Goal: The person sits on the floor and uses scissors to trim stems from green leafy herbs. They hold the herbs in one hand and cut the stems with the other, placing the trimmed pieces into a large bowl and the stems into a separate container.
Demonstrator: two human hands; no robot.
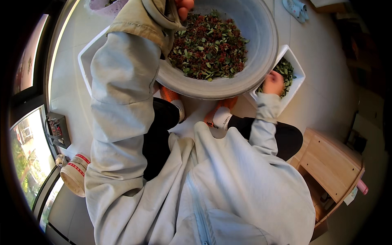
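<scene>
A large round grey basin (260, 55) stands before me, with a heap of small red berry clusters mixed with green leaves (211, 46) in it. At the top of the view, my left hand (184, 7) shows only its fingertips over the basin's upper left part; the sleeve hides the rest and whatever it may hold. My right hand (273, 82) is blurred, at the basin's right rim, above a white foam box (295, 82) of green leaves (285, 72). Whether it holds anything cannot be made out.
Another white box (85, 61) lies partly behind my left sleeve. A purple container (107, 7) is at the top left. Light blue clogs (295, 9) lie at the top right, a wooden cabinet (330, 162) stands at the lower right, and a tub with red bands (75, 176) is near the window.
</scene>
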